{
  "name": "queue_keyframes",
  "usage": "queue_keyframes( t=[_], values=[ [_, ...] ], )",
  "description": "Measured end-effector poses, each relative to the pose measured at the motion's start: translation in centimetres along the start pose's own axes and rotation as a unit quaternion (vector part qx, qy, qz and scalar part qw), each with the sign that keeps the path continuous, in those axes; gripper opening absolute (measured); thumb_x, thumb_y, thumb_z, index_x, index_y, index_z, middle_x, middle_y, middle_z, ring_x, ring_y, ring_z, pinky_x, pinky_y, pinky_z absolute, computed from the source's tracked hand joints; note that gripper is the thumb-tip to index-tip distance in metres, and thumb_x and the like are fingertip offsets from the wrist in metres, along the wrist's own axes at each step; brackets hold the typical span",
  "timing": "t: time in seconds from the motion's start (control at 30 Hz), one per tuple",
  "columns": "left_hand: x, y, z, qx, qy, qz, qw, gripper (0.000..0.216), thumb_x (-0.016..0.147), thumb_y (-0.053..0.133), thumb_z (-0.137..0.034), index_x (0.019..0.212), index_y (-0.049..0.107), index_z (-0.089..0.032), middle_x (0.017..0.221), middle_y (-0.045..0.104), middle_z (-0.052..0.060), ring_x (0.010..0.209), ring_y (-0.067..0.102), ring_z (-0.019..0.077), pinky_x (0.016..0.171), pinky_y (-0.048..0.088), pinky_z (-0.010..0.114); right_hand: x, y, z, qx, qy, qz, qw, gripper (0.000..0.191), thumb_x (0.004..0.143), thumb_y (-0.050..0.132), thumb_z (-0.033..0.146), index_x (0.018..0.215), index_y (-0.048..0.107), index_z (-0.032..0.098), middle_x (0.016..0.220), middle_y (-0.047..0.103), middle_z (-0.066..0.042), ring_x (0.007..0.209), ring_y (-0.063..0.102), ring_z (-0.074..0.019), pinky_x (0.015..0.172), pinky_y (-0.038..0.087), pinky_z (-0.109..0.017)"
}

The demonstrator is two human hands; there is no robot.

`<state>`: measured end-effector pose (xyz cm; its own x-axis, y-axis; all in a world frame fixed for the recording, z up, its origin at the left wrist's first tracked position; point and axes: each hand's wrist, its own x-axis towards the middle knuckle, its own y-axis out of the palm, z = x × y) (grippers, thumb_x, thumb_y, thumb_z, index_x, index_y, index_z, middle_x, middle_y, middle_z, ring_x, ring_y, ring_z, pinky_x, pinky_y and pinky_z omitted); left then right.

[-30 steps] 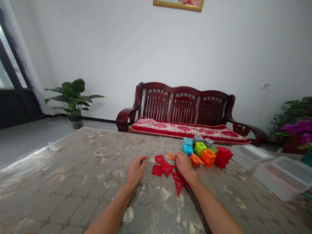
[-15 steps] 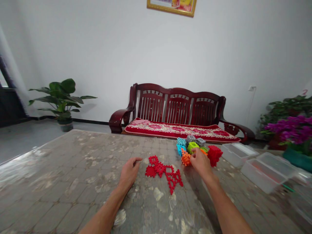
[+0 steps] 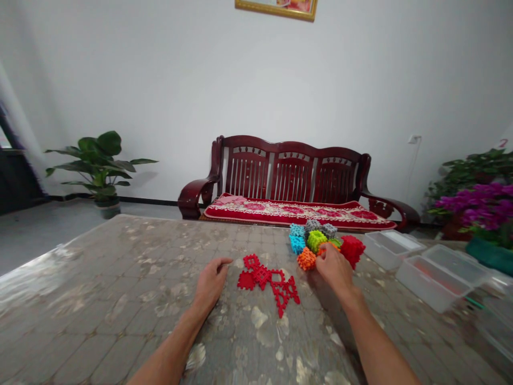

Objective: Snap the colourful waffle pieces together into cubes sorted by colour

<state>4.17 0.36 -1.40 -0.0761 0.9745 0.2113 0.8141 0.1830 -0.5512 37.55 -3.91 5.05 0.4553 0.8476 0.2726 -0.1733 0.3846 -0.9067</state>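
Several flat red interlocking pieces (image 3: 262, 277) lie spread on the table between my hands, joined into an uneven shape. My left hand (image 3: 211, 280) rests on the tabletop just left of them, empty, with thumb and index finger apart. My right hand (image 3: 335, 270) is at the front of a group of bumpy coloured cubes, its fingers closed on an orange cube (image 3: 328, 247) that they partly hide. Another orange cube (image 3: 306, 259) sits just left of my fingertips. Around these stand a lime green cube (image 3: 316, 240), blue cubes (image 3: 297, 244), grey cubes (image 3: 312, 226) and a larger red cube (image 3: 353, 251).
Clear plastic boxes (image 3: 430, 283) stand at the right side of the table (image 3: 120, 299); one holds something red. Purple flowers (image 3: 476, 206) are beyond them. A wooden bench (image 3: 290, 171) with a red cover is behind the table, and a potted plant (image 3: 102, 160) stands at left.
My right hand has shifted slightly right, from the front orange cube towards the orange one behind. That front cube now looks more squarely set. My left hand stays in place.
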Motion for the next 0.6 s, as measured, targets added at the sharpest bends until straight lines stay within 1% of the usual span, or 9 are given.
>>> queue_keyframes(
  t=[0.07, 0.1, 0.2, 0.27, 0.33, 0.4, 0.5, 0.53, 0.6],
  values=[
    [-0.1, 0.0, 0.0, -0.001, 0.004, -0.001, 1.0, 0.032, 0.083, 0.046, -0.023, 0.101, 0.072, -0.018, 0.1, 0.076, 0.005, 0.096, 0.068, 0.0201, 0.093, 0.05, 0.032, -0.6, 0.4, 0.7, 0.041, -0.055, -0.013, 0.998, 0.029, 0.086, 0.049, 0.016, 0.109, 0.066, 0.02, 0.108, 0.072, -0.008, 0.099, 0.066, -0.0211, 0.078, 0.044, -0.027],
    [-0.1, 0.0, 0.0, -0.001, 0.007, -0.005, 1.0, 0.032, 0.083, 0.047, -0.023, 0.101, 0.073, -0.018, 0.1, 0.076, 0.005, 0.096, 0.068, 0.0201, 0.093, 0.05, 0.033, -1.0, 0.8, 1.1, 0.063, -0.085, -0.001, 0.994, 0.028, 0.086, 0.049, 0.016, 0.106, 0.067, 0.021, 0.107, 0.073, -0.007, 0.098, 0.066, -0.0195, 0.079, 0.044, -0.026],
    [0.0, 0.1, 0.1, -0.004, 0.01, -0.015, 1.0, 0.03, 0.082, 0.048, -0.021, 0.098, 0.073, -0.02, 0.099, 0.077, 0.004, 0.095, 0.068, 0.02, 0.092, 0.051, 0.033, -2.8, 2.2, 2.9, 0.117, -0.156, 0.074, 0.978, 0.028, 0.083, 0.052, 0.015, 0.103, 0.07, 0.022, 0.102, 0.074, -0.003, 0.094, 0.066, -0.0169, 0.081, 0.045, -0.025],
    [0.0, 0.1, 0.1, -0.005, 0.012, -0.018, 1.0, 0.03, 0.081, 0.048, -0.02, 0.098, 0.074, -0.019, 0.099, 0.077, 0.004, 0.094, 0.068, 0.0198, 0.092, 0.051, 0.033, -4.0, 3.3, 4.1, 0.136, -0.2, 0.103, 0.965, 0.032, 0.081, 0.057, 0.018, 0.111, 0.069, 0.021, 0.111, 0.072, -0.005, 0.104, 0.064, -0.0186, 0.089, 0.045, -0.027],
    [0.1, 0.1, 0.2, 0.001, 0.014, -0.016, 1.0, 0.031, 0.081, 0.048, -0.02, 0.099, 0.074, -0.019, 0.1, 0.077, 0.005, 0.095, 0.068, 0.0197, 0.092, 0.05, 0.033, -4.9, 4.0, 5.2, 0.14, -0.241, 0.115, 0.953, 0.042, 0.082, 0.061, 0.025, 0.123, 0.065, 0.021, 0.124, 0.068, -0.007, 0.115, 0.059, -0.0217, 0.099, 0.041, -0.031],
    [0.1, 0.2, 0.2, 0.008, 0.017, -0.009, 1.0, 0.031, 0.082, 0.048, -0.02, 0.099, 0.074, -0.019, 0.101, 0.077, 0.005, 0.095, 0.068, 0.0198, 0.093, 0.05, 0.033, -5.6, 4.4, 6.2, 0.13, -0.258, 0.121, 0.95, 0.05, 0.082, 0.063, 0.033, 0.131, 0.061, 0.02, 0.13, 0.065, -0.008, 0.119, 0.056, -0.0244, 0.104, 0.038, -0.035],
    [0.1, 0.2, 0.2, 0.014, 0.022, -0.002, 1.0, 0.032, 0.082, 0.047, -0.02, 0.098, 0.074, -0.02, 0.099, 0.077, 0.005, 0.095, 0.068, 0.0198, 0.092, 0.05, 0.033, -6.2, 4.7, 7.5, 0.107, -0.259, 0.109, 0.954, 0.058, 0.079, 0.068, 0.041, 0.134, 0.06, 0.021, 0.13, 0.065, -0.008, 0.119, 0.054, -0.0266, 0.103, 0.038, -0.037],
    [0.0, 0.2, 0.2, 0.016, 0.023, -0.003, 1.0, 0.032, 0.082, 0.046, -0.02, 0.099, 0.074, -0.019, 0.099, 0.077, 0.005, 0.095, 0.068, 0.0197, 0.092, 0.05, 0.033, -6.3, 4.7, 7.8, 0.102, -0.266, 0.101, 0.953, 0.06, 0.078, 0.07, 0.042, 0.133, 0.06, 0.021, 0.13, 0.065, -0.008, 0.119, 0.054, -0.0268, 0.102, 0.038, -0.037],
    [0.0, 0.3, 0.1, 0.02, 0.02, -0.006, 1.0, 0.033, 0.082, 0.046, -0.02, 0.1, 0.074, -0.019, 0.099, 0.077, 0.005, 0.094, 0.068, 0.0195, 0.093, 0.05, 0.032, -6.6, 4.9, 8.2, 0.096, -0.283, 0.094, 0.95, 0.056, 0.077, 0.071, 0.042, 0.129, 0.063, 0.023, 0.127, 0.067, -0.006, 0.118, 0.054, -0.0267, 0.101, 0.038, -0.036]
  ],
)
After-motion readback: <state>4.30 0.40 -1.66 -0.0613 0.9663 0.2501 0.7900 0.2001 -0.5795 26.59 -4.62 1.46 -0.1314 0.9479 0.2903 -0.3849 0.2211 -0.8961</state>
